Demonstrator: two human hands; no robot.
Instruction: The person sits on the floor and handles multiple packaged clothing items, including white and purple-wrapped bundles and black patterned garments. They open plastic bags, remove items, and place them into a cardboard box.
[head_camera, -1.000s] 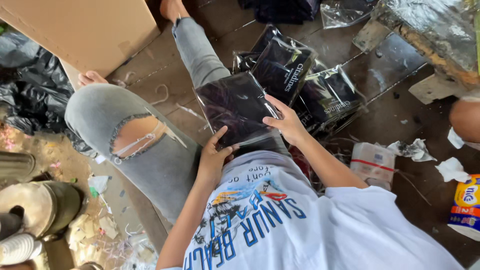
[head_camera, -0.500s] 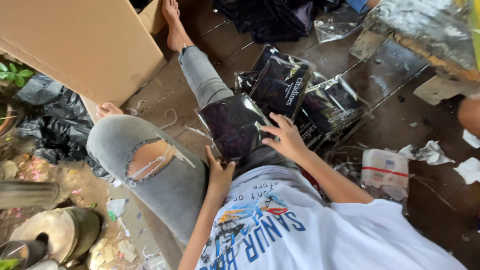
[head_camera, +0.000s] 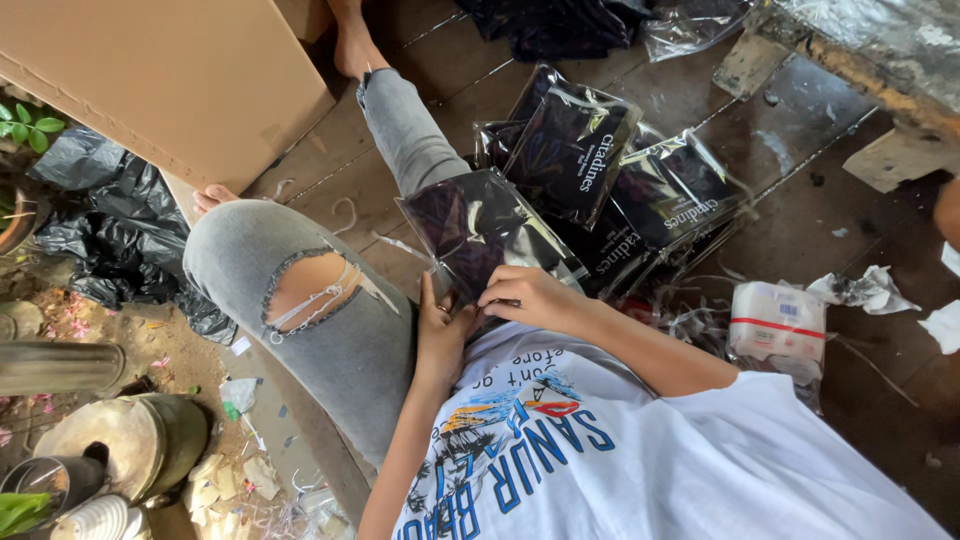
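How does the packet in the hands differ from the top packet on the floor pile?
The held packet rests on the lap, gripped at its near edge by the left hand and right hand; the pile's top packet lies untouched. The pile packet shows a white label, the held none. Both are dark, in glossy clear plastic.

The packet (head_camera: 480, 225) on the lap is glossy clear plastic over black cloth, as are the packets (head_camera: 600, 170) stacked at two o'clock from it. The jeans (head_camera: 330, 330) are pale grey. The shirt (head_camera: 640, 460) is white with a blue print. The box (head_camera: 170, 80) is plain tan, the floor (head_camera: 790, 160) dark brown.
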